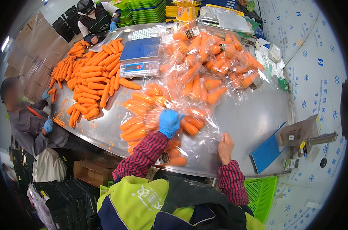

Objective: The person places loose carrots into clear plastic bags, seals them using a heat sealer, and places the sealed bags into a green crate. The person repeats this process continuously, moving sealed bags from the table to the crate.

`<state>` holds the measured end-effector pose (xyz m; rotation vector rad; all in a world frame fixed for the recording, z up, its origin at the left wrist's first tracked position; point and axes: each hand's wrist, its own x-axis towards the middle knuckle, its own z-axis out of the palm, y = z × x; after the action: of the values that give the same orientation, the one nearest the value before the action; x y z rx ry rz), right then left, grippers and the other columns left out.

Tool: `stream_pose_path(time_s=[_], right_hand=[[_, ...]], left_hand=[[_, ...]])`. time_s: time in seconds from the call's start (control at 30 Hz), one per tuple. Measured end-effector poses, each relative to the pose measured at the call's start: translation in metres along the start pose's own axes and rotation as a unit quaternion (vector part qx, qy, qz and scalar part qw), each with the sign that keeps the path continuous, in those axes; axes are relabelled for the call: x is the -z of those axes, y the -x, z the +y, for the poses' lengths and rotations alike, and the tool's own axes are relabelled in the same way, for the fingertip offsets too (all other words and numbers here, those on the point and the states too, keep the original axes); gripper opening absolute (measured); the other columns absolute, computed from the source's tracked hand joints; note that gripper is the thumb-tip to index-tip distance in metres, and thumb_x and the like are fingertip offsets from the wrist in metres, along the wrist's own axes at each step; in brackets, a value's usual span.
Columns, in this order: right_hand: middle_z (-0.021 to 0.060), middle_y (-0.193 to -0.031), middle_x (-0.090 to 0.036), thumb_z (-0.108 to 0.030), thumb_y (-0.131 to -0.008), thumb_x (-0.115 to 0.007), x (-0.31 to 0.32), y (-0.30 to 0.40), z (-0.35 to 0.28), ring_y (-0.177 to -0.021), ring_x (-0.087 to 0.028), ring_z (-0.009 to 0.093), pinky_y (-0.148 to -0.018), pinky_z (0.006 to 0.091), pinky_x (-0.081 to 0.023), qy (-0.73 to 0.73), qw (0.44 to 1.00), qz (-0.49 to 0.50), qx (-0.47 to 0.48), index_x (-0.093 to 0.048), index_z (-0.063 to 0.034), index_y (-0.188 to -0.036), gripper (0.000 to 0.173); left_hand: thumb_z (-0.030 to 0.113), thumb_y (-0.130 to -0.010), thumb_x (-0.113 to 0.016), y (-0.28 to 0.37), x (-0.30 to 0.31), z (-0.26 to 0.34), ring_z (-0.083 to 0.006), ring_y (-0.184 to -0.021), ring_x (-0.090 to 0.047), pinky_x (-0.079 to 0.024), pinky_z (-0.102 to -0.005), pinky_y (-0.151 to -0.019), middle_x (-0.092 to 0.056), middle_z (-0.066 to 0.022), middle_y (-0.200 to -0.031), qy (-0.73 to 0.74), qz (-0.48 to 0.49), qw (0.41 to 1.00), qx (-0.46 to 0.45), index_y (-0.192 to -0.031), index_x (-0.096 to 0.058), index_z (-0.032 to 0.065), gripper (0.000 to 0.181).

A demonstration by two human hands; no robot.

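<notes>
My left hand, in a blue glove, is closed over the gathered film of a clear plastic bag of carrots. My bare right hand pinches the loose edge of clear film to the right of these carrots. Glare on the plastic hides where one bag ends and another begins. More bagged carrots lie under and left of my gloved hand. Below it, close to the table's near edge, is a bag with a dark label. A big heap of bagged carrots lies beyond my hands.
Loose carrots are piled on the steel table, left of a digital scale. A bag-sealing machine with a blue plate stands at right. Two co-workers are at the left and far sides. Below the edge sits a green crate.
</notes>
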<state>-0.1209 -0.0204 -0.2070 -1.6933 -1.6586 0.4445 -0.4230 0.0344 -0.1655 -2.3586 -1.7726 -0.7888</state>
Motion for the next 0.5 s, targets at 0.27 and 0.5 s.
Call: stream_pose_path(time_s=[0.27, 0.5], right_hand=[[0.0203, -0.072, -0.058, -0.015, -0.095, -0.052, 0.069, 0.005, 0.053, -0.066, -0.057, 0.037, -0.061, 0.0443, -0.043, 0.060, 0.995, 0.064, -0.054, -0.057, 0.0004, -0.083, 0.021], [0.0205, -0.085, -0.061, -0.011, -0.094, -0.051, 0.121, 0.026, 0.109, -0.080, -0.059, 0.039, -0.068, 0.0452, -0.044, 0.122, 0.973, 0.149, -0.125, -0.057, 0.0014, -0.087, 0.015]], left_hand=[[0.028, -0.086, -0.065, -0.058, -0.030, 0.131, -0.0317, -0.067, -0.059, -0.043, -0.0448, -0.063, -0.060, -0.0124, -0.067, 0.162, -0.106, 0.970, -0.147, -0.068, -0.065, 0.0107, 0.025], [0.036, -0.091, -0.060, -0.100, -0.087, 0.232, -0.0303, -0.072, -0.060, -0.043, -0.0436, -0.065, -0.062, -0.0121, -0.072, 0.219, -0.156, 0.945, -0.185, -0.070, -0.065, 0.0092, 0.034]])
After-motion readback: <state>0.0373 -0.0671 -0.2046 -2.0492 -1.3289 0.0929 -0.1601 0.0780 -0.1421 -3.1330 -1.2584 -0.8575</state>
